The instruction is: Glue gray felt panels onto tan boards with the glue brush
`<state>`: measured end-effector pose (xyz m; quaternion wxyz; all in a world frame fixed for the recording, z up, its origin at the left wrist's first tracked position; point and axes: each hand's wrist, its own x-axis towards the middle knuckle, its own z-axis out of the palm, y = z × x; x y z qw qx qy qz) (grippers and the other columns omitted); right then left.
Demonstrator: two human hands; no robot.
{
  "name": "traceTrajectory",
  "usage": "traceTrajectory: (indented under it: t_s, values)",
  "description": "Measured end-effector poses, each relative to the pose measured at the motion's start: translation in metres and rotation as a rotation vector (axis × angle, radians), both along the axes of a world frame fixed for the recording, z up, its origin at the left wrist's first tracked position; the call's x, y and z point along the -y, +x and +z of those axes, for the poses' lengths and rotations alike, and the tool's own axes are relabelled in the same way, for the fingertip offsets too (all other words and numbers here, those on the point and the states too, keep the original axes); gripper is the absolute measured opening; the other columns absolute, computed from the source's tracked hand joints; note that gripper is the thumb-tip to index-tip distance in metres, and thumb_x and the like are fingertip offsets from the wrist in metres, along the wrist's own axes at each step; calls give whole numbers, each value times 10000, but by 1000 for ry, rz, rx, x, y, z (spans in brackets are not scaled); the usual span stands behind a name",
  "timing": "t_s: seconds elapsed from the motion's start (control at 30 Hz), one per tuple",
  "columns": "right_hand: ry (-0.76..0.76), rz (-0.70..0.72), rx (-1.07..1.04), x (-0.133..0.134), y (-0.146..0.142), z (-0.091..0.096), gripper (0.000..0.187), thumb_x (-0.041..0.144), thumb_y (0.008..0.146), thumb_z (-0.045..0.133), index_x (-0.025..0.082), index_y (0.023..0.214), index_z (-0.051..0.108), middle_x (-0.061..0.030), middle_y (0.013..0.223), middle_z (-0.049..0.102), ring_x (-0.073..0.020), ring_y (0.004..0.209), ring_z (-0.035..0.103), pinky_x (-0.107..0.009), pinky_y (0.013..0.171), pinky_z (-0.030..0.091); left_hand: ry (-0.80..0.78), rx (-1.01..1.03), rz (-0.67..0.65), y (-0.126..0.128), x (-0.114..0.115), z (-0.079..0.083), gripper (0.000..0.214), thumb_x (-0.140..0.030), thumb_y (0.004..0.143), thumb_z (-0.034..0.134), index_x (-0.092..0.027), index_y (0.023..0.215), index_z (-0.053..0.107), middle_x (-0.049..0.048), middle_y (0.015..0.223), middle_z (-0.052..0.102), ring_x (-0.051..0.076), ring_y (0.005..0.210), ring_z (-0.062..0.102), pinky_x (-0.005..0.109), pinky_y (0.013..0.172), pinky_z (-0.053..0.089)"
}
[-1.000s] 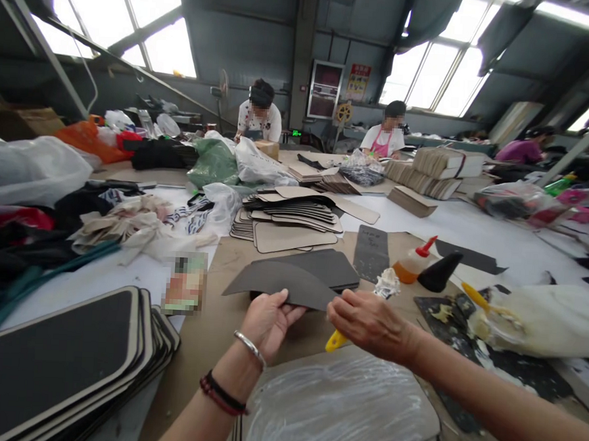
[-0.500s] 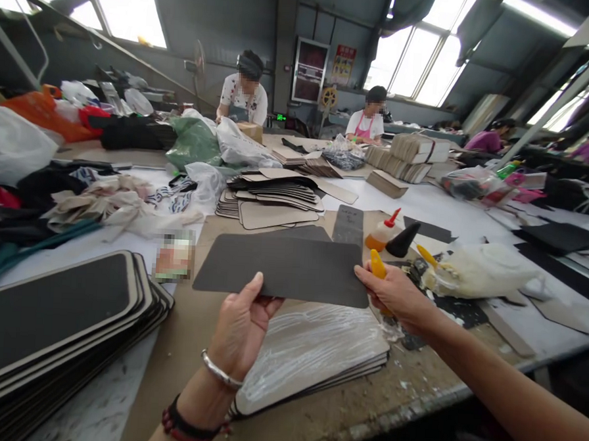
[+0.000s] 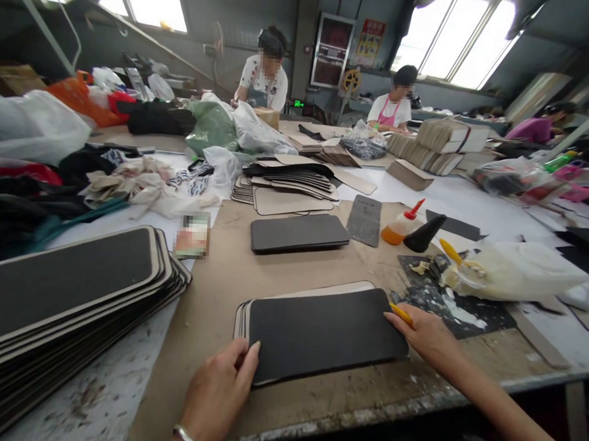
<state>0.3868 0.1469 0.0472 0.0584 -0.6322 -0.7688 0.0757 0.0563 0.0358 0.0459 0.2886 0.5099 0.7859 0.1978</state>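
A dark grey rounded panel (image 3: 323, 330) lies over a small stack of beige, dark-edged boards (image 3: 242, 320), covering most of the top one. My left hand (image 3: 221, 381) is closed at the panel's lower left corner, thumb and fingers at its edge. At the right edge, my right hand (image 3: 424, 329) has its fingertips on the panel while gripping a yellow-handled tool (image 3: 402, 313); the tool's working end is mostly hidden. Beyond, a neat pile of dark panels (image 3: 298, 232) rests on the brown sheet (image 3: 213, 269).
At left stands a tall stack of pale-edged boards (image 3: 75, 268). To the right are a glue bottle (image 3: 397, 227) with red nozzle, a black cone (image 3: 425, 234), a smeared dark sheet (image 3: 472, 315) and a plastic bag of paste (image 3: 523, 272). Two co-workers (image 3: 265, 77) sit across the table.
The dark panel has come down from mid-air onto the glue-streaked top board of the stack. Both hands lowered with it, and the view shifted slightly.
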Motion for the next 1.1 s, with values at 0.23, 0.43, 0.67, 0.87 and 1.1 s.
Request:
traceTrajectory:
  t_s: [0.23, 0.43, 0.67, 0.87, 1.1]
  values:
    - [-46, 8, 163, -11, -5, -10, 237, 363, 883, 392, 229, 755, 540, -43, 772, 661, -199, 709, 636, -256, 572, 384, -179, -169, -61, 2, -10, 0, 302, -387, 842, 368, -230, 590, 420, -2, 546, 537, 166, 563, 509, 253, 536, 251]
    - [-153, -26, 116, -15, -6, -7, 237, 365, 889, 391, 215, 779, 538, -52, 777, 662, -198, 734, 631, -255, 611, 374, -187, -139, -68, -1, -6, -10, 315, -425, 832, 351, -238, 590, 424, -15, 509, 514, 162, 527, 514, 243, 536, 291]
    - [-261, -50, 104, -20, -12, 1, 263, 335, 896, 368, 176, 860, 575, -95, 838, 673, -221, 812, 632, -270, 670, 388, -133, -106, -78, -6, -5, -17, 364, -529, 791, 345, -256, 563, 426, -18, 486, 516, 181, 507, 532, 248, 527, 337]
    - [-269, -48, 132, -24, -14, 2, 284, 330, 906, 351, 159, 876, 576, -114, 829, 680, -232, 803, 645, -274, 662, 393, -135, -97, -75, -7, -7, -17, 373, -539, 790, 354, -257, 566, 449, -3, 508, 560, 194, 529, 560, 257, 538, 341]
    - [-247, -62, 164, -25, -15, 1, 273, 361, 906, 368, 176, 831, 555, -102, 789, 676, -236, 774, 649, -271, 621, 381, -85, -90, -54, -5, -5, -22, 338, -487, 800, 387, -248, 563, 413, -17, 474, 503, 174, 486, 511, 258, 525, 318]
